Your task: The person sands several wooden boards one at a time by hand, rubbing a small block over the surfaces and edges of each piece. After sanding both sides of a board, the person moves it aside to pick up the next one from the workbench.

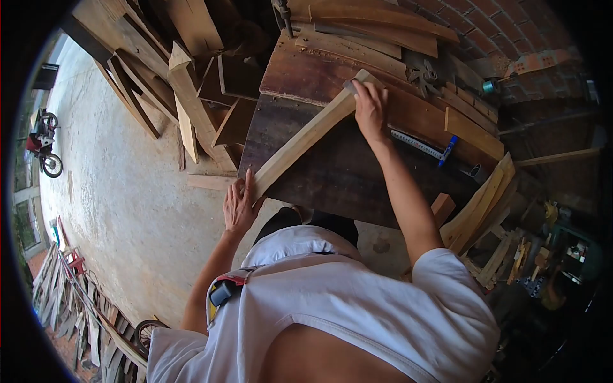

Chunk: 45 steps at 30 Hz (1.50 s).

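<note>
A long, pale strip of wood (305, 137) lies slantwise over the dark workbench top (319, 172). My left hand (239, 205) grips its near end, thumb on one side and fingers on the other. At the far end, my right hand (371, 112) is bent over the strip, with its fingers closed on a small dark grey piece (349, 86) pressed against the wood. That piece is mostly covered by the fingers, and I cannot tell its kind. A white ruler (416, 144) and a blue marker (447, 151) lie to the right of my right forearm.
Curved boards (377, 29) are stacked along the bench's back, beside a brick wall (498, 32). Tall timber pieces (191, 96) lean at the left. A yellow-black tape measure (223, 292) hangs at my waist. Farther off, a motorbike (45, 143) stands on the concrete floor (115, 210).
</note>
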Tool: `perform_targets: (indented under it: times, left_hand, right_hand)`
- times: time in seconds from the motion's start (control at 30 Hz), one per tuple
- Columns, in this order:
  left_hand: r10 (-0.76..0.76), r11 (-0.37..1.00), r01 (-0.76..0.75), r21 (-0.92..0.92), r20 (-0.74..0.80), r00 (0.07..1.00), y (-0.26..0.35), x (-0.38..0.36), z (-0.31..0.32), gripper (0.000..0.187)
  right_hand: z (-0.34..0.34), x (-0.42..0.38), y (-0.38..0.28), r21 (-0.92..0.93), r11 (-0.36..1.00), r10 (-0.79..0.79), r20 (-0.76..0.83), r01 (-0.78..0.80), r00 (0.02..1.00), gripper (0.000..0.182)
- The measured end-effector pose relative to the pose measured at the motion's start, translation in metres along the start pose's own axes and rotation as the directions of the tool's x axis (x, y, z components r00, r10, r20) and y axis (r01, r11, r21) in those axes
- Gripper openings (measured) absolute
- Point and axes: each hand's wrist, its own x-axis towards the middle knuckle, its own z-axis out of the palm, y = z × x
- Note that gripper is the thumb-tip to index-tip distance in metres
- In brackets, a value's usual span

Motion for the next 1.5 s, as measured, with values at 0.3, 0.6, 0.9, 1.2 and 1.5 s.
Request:
perform_targets:
  times: [0.3, 0.6, 0.9, 1.2, 1.5]
  left_hand:
    - [-0.009, 0.791, 0.302, -0.533, 0.483, 0.876, 0.001, 0.005, -0.036, 0.07]
    - [-0.044, 0.833, 0.258, -0.49, 0.405, 0.913, 0.001, -0.002, -0.015, 0.061]
    - [-0.075, 0.85, 0.284, -0.443, 0.432, 0.899, 0.006, -0.005, -0.022, 0.063]
    - [-0.058, 0.878, 0.245, -0.411, 0.417, 0.907, 0.002, -0.005, -0.017, 0.064]
    - [-0.216, 0.874, 0.259, -0.411, 0.15, 0.965, -0.007, -0.039, 0.002, 0.085]
  right_hand:
    - [-0.007, 0.037, 0.043, 0.267, 0.963, 0.056, -0.028, -0.047, 0.998, 0.033]
    - [0.015, -0.077, -0.11, 0.321, 0.942, -0.106, 0.007, 0.098, 0.994, 0.035]
    - [0.017, 0.025, 0.024, 0.086, 0.996, -0.003, -0.16, 0.017, 0.987, 0.032]
    - [0.01, -0.067, -0.086, 0.294, 0.934, -0.241, 0.094, 0.204, 0.966, 0.036]
    - [0.024, 0.005, -0.008, 0.11, 0.993, 0.062, -0.135, -0.048, 0.989, 0.034]
